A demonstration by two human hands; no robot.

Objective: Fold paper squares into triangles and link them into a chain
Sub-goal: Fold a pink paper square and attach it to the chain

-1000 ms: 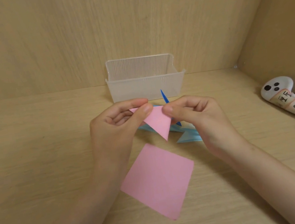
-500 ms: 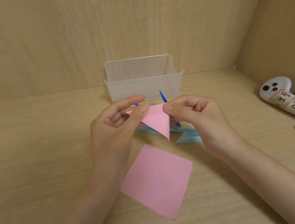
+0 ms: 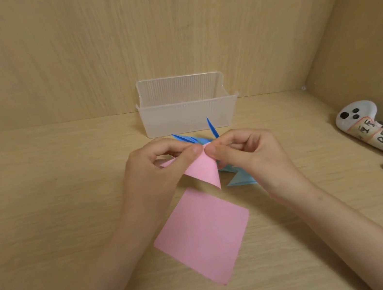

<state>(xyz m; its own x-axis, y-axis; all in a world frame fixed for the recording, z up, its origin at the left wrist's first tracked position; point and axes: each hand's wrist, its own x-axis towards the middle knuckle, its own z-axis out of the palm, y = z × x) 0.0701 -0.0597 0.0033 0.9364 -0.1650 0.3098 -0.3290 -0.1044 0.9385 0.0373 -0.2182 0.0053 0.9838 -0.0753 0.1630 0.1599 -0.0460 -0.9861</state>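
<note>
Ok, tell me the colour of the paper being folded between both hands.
The folded paper is pink, seen best in the head view.

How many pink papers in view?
2. Folded piece, pinched by left hand and right hand; flat square on the table nearer the camera. Hands may hide more.

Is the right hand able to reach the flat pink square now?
Probably yes: the flat pink square lies uncovered near the right hand, nothing between them. But that hand pinches the folded pink paper and must release it first.
</note>
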